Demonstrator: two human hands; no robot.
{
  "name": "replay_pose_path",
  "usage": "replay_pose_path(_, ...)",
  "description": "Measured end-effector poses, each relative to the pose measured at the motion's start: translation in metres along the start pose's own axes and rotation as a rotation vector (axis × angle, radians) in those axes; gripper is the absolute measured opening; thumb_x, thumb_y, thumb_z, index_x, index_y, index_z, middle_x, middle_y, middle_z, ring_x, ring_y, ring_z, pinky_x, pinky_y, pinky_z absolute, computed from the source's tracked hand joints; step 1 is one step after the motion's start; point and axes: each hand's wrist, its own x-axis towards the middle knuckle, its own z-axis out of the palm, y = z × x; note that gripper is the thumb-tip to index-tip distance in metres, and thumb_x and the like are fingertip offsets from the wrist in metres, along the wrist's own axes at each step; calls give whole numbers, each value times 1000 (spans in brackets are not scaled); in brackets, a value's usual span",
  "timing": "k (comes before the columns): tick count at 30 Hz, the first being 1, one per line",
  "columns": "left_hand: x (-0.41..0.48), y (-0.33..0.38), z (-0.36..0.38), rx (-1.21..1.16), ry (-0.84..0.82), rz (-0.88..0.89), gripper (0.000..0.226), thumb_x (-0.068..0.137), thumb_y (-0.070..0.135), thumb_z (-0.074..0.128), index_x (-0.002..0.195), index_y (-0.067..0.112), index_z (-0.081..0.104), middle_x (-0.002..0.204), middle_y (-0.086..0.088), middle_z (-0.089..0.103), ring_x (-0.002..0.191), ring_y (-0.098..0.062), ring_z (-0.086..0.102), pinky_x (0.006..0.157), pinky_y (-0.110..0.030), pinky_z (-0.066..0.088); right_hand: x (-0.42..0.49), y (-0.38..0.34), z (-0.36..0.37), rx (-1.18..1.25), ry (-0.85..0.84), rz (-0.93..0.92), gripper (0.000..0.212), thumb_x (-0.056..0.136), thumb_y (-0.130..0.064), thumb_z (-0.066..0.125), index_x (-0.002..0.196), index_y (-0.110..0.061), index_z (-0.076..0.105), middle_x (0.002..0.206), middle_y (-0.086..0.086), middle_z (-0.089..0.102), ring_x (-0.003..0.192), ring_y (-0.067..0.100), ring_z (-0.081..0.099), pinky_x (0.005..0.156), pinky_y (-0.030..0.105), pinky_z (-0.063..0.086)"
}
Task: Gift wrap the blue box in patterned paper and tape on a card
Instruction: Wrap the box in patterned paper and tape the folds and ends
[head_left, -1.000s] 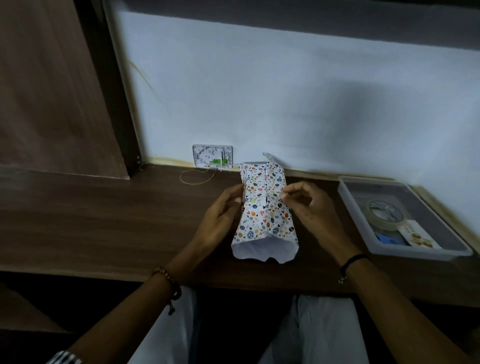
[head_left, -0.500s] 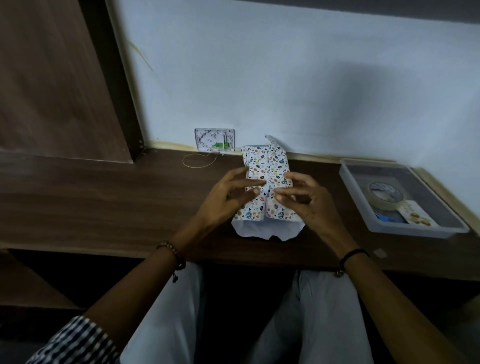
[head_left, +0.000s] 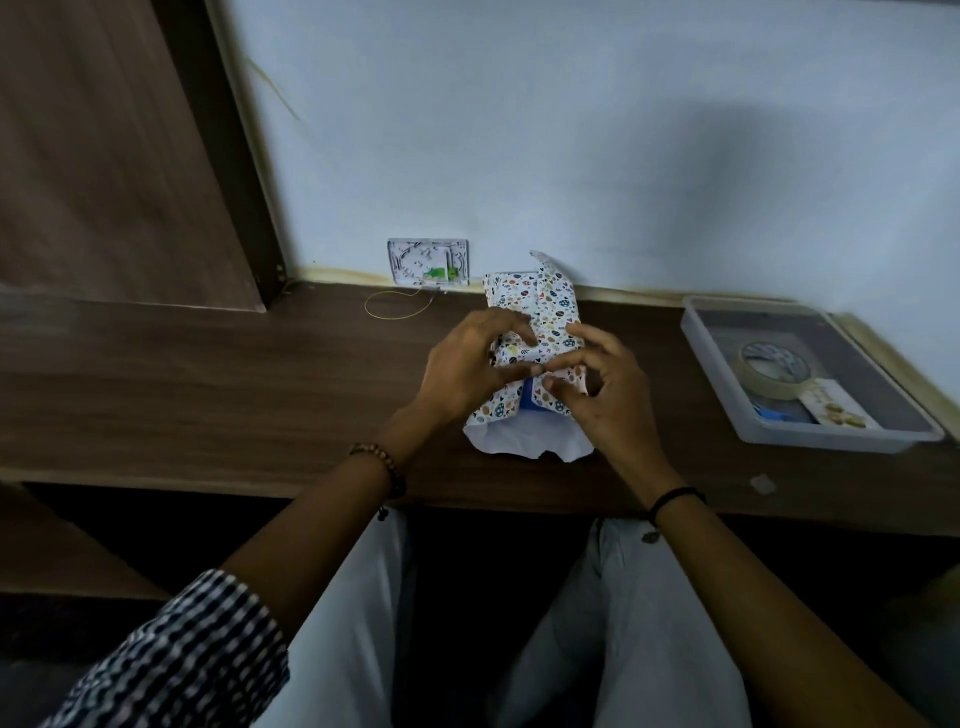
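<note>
The patterned paper (head_left: 553, 312) is wrapped round the blue box (head_left: 531, 401), which lies lengthwise on the dark wooden desk (head_left: 208, 384). Only a small strip of blue shows where the paper edges part near me. The paper's white inside sticks out at the near end. My left hand (head_left: 467, 364) pinches the left paper edge on top of the box. My right hand (head_left: 602, 395) pinches the right paper edge, fingertips close to the left hand's. A card (head_left: 836, 410) and a roll of tape (head_left: 774, 369) lie in a clear tray (head_left: 696, 338) on the right.
A white socket plate (head_left: 427, 261) sits on the wall behind the box, with a thin yellow wire loop (head_left: 397, 306) on the desk below it. A small scrap of tape (head_left: 762, 483) sticks near the desk's front edge. A wooden panel stands at left.
Both hands slid from the box's sides onto its top and toward its near end, and now pinch the two paper edges together. The paper seam opened slightly, showing blue.
</note>
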Motion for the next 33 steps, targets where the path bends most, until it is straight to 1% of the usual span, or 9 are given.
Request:
replay_pose_path(3, -5, 0, -1, -136, 9, -46, 26, 94, 43, 64, 116, 28, 67, 135, 13, 60, 116, -6, 59, 84, -34, 59, -3, -1, 7, -27, 54, 1, 17, 80, -18, 80, 94, -24, 72, 138, -12, 54, 129, 12, 44, 105, 41, 42)
replay_pose_path(5, -9, -1, -5, -252, -39, -35, 31, 103, 31, 53, 128, 17, 64, 143, 2, 56, 119, -14, 61, 81, -19, 57, -4, -1, 9, -22, 72, 2, 13, 82, -24, 78, 94, -24, 72, 139, -12, 54, 128, 12, 44, 104, 41, 41)
replay_pose_path(8, -13, -7, -11, -227, -131, 33, 34, 106, 20, 46, 137, 11, 57, 150, -4, 48, 143, -13, 37, 103, -7, 38, -7, 0, 8, -19, 61, -1, 14, 85, -31, 76, 95, -24, 72, 143, -14, 52, 130, 8, 42, 106, 41, 39)
replay_pose_path(14, -12, -22, -20, -362, -275, -33, 40, 106, 12, 41, 145, 14, 48, 157, -1, 38, 150, -9, 22, 122, -29, 24, -11, -3, 2, 63, 15, 43, 8, 88, -24, 73, 96, -25, 74, 149, -15, 48, 127, 7, 48, 94, 20, 39)
replay_pose_path(17, -11, -22, -21, -389, -283, -56, 38, 105, 16, 47, 142, 16, 53, 156, 1, 39, 149, -6, 23, 122, -37, 25, -11, -4, -1, 183, 46, 94, 16, 94, -13, 61, 101, -22, 72, 145, -12, 52, 112, 10, 56, 81, 26, 49)
replay_pose_path(20, -9, -20, -21, -379, -271, -91, 39, 100, 23, 58, 139, 21, 57, 153, 7, 43, 146, -1, 25, 118, -35, 32, -12, -5, -3, 231, 61, 77, 27, 97, -10, 56, 120, -22, 64, 135, 0, 61, 119, 21, 58, 92, 39, 52)
replay_pose_path(25, -10, -15, -12, -196, -133, 17, 40, 94, 19, 68, 134, 18, 62, 147, 2, 51, 143, -6, 35, 103, -17, 46, -12, -8, 1, 144, 80, 38, 41, 96, -18, 65, 134, -17, 49, 141, -6, 56, 132, 1, 49, 110, 34, 44)
replay_pose_path(30, -16, -14, 7, -168, 12, -13, 41, 91, 22, 72, 131, 21, 64, 144, 6, 54, 139, -6, 42, 108, -36, 47, -13, -13, 16, 72, 187, 80, 51, 91, -15, 72, 135, -16, 47, 143, 3, 54, 129, 1, 51, 107, 23, 45)
replay_pose_path(33, -20, -14, 16, -159, 98, -16, 42, 88, 22, 74, 129, 21, 66, 141, 5, 57, 138, -7, 45, 107, -39, 48, -13, -15, 23, 69, 236, 103, 55, 88, -13, 74, 135, -16, 46, 144, 3, 53, 130, -1, 47, 107, 19, 44)
